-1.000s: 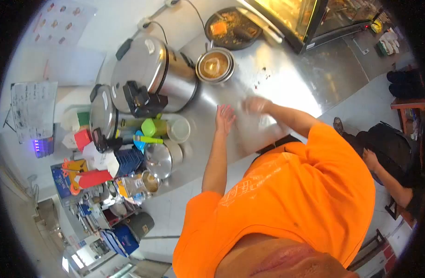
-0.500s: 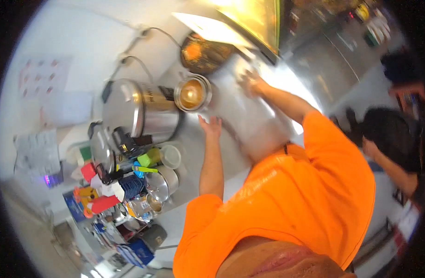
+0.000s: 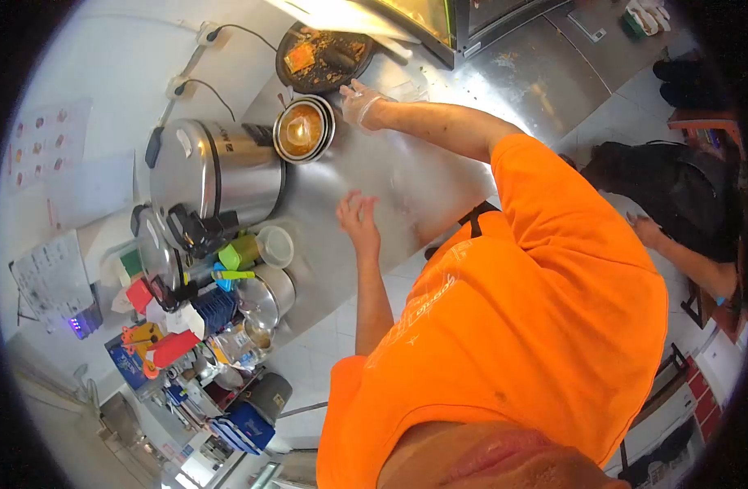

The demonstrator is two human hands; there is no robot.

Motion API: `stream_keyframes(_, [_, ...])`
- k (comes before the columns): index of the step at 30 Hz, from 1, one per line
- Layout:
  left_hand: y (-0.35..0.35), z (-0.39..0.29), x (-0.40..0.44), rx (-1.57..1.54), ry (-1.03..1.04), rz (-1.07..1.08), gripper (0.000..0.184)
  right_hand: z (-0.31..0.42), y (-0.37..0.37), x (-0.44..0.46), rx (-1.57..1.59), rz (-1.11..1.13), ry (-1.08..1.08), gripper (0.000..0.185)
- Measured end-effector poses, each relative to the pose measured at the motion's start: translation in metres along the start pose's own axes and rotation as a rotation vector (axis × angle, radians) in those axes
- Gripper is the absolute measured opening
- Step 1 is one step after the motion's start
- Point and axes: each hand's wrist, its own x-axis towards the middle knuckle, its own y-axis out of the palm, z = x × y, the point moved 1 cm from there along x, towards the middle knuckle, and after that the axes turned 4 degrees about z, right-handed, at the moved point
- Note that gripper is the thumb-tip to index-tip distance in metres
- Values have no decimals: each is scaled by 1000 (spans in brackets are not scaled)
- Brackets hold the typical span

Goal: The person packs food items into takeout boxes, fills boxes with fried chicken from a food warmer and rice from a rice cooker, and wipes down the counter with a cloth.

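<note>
My right hand [image 3: 360, 106], in a clear plastic glove, is over the steel counter [image 3: 398, 183], close to the edge of a round dark board [image 3: 325, 61]. Its fingers are apart and nothing shows in them. Crumbs and an orange piece of food [image 3: 300, 56] lie on that board. Beside the hand are nested steel bowls [image 3: 301, 130] with orange-brown contents. My left hand [image 3: 358, 222] hovers over the counter nearer my body, fingers loosely bent and apart, holding nothing visible.
Large steel pots [image 3: 219, 171] line the wall to the left. Past them stand a clear plastic tub [image 3: 275, 246], a smaller steel pot [image 3: 272, 293] and several utensils. A lit glass case [image 3: 423, 20] borders the counter's far side. Another person's arm [image 3: 684, 257] shows at right.
My right hand has moved across the counter toward the round board and bowls. My left hand has drawn back from the bowls. The whole view has shifted and become sharper.
</note>
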Motion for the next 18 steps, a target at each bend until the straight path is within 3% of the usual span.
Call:
stream_keyframes(5, [-57, -141, 2, 90, 545, 57, 20, 75, 37, 15, -155, -267, 116, 35])
stream_keyframes(7, [-72, -174, -15, 120, 652, 87, 21, 91, 56, -13, -51, -273, 145, 35])
stream_keyframes(13, [-91, -194, -89, 202, 813, 194, 21, 107, 144, -213, 321, -218, 503, 34])
stream_keyframes(16, [-89, -187, -123, 175, 825, 271, 18, 149, 167, -225, 435, -251, 557, 34])
stream_keyframes(18, [-89, -181, -142, 141, 824, 247, 14, 190, 174, -178, 485, -276, 470, 33])
